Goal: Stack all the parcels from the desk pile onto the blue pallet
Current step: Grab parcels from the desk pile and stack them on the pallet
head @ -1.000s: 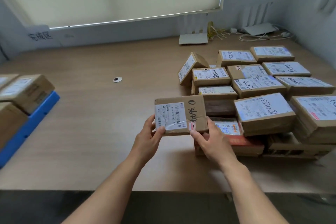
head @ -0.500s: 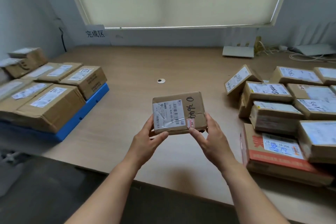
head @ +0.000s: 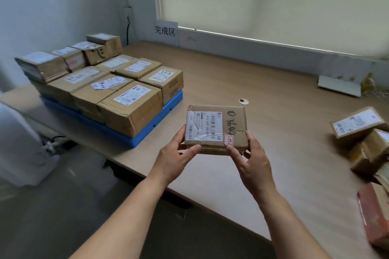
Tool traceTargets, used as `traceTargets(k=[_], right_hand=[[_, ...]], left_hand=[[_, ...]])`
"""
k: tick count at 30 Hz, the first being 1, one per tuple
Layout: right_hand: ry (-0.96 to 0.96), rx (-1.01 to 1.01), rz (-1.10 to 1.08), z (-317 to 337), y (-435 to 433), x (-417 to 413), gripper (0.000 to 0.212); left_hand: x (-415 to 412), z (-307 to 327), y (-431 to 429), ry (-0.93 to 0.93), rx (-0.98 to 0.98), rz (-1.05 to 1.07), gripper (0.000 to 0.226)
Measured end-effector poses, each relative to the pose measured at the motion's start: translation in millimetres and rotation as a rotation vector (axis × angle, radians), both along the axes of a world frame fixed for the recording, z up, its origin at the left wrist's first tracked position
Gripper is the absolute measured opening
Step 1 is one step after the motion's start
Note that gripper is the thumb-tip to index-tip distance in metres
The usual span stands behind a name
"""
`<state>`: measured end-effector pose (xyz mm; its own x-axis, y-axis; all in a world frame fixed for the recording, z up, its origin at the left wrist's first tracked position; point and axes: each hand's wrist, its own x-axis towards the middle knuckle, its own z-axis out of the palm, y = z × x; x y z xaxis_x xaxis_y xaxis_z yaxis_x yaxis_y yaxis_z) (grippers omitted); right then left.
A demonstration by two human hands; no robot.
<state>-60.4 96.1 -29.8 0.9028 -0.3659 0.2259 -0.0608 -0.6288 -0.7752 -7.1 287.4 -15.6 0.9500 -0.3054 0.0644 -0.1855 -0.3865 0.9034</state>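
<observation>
You're in a plain office room given over to shipping — a long wooden desk (head: 252,82) under a drawn roller blind (head: 273,2), labelled cardboard parcels (head: 130,109) stacked on a blue pallet (head: 147,132) at its left end, and a paper sign (head: 166,31) with Chinese characters beside the blind.

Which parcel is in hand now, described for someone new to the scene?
On the wooden desk, find the blue pallet of stacked boxes at the left end. Just right of it, the left hand and right hand hold a small flat parcel above the desk. It alone rests on nothing, with black handwritten digits beside its white label.
</observation>
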Motion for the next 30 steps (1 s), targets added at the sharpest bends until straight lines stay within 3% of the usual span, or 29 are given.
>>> traceTargets(k=[13, 20, 25, 30], right_hand=[[-0.093, 0.079, 0.059, 5, 129, 78, 0.085], [-0.123, 0.065, 0.081, 1, 167, 148, 0.053], [-0.147, 0.103, 0.082, 5, 196, 214, 0.053], [-0.152, 0.144, 0.074, 10, 215, 282, 0.069]], left_hand=[[61, 8, 128, -0.001, -0.020, 0.091, 0.063], [117, 15, 166, 0.002, -0.023, 0.143, 0.058], [181, 30, 192, -0.024, 0.040, 0.153, 0.058], [254, 40, 212, -0.027, 0.090, 0.153, 0.052]])
